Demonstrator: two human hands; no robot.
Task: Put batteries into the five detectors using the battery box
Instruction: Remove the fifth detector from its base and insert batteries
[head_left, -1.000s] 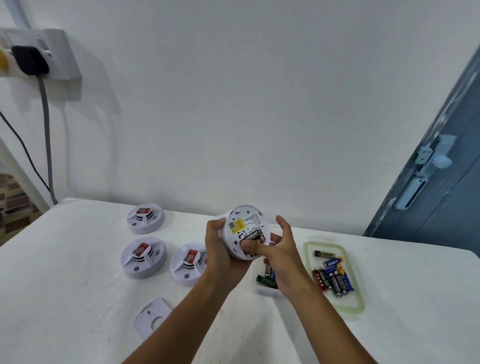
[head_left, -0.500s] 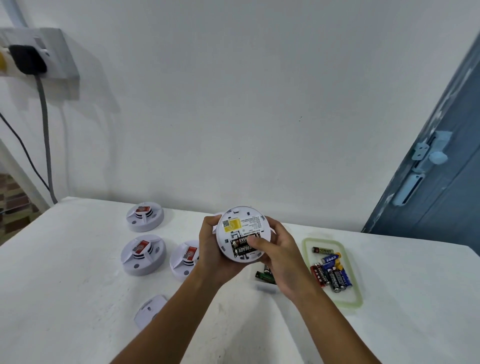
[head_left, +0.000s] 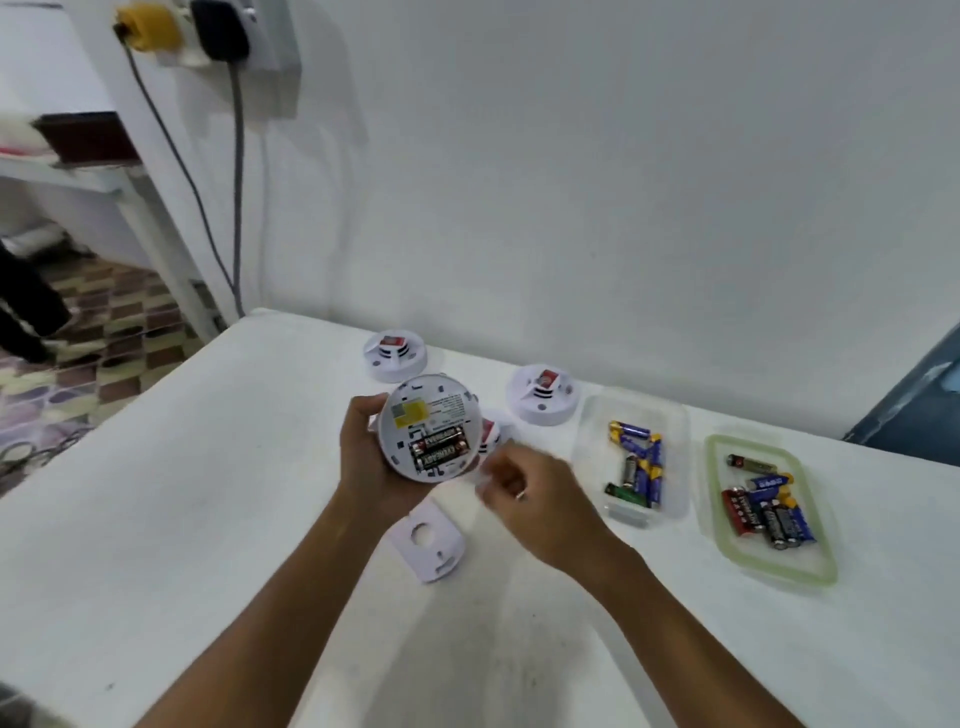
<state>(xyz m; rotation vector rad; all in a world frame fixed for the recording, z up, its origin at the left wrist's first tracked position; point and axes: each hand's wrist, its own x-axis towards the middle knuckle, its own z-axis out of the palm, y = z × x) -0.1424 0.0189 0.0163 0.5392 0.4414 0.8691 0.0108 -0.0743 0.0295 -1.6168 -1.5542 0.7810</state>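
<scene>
So the detector (head_left: 428, 428) is up off the table (head_left: 208, 519), cupped back-side-up in the left hand (head_left: 371, 462), fingers wrapped round its rim. Two batteries (head_left: 439, 448) already sit side by side in the bay. The right hand (head_left: 524, 493) hovers just beside it, fingers loosely curled; it's blurry, so whether it pinches anything can't be told.

Handling-wise it looks like a light, hollow plastic disc: stiff, smooth, a bit slippery, so the rim grip is the sensible one, keeping the palm off the open bay. Probably the cover (head_left: 428, 543), lying flat near the front edge under the hands, goes on next. It's thin, so best lifted by an edge.

Two more detectors (head_left: 395, 356) (head_left: 543, 395) sit toward the back edge. The box (head_left: 631, 457) and a tray (head_left: 769, 509) of batteries lie toward the right edge.
</scene>
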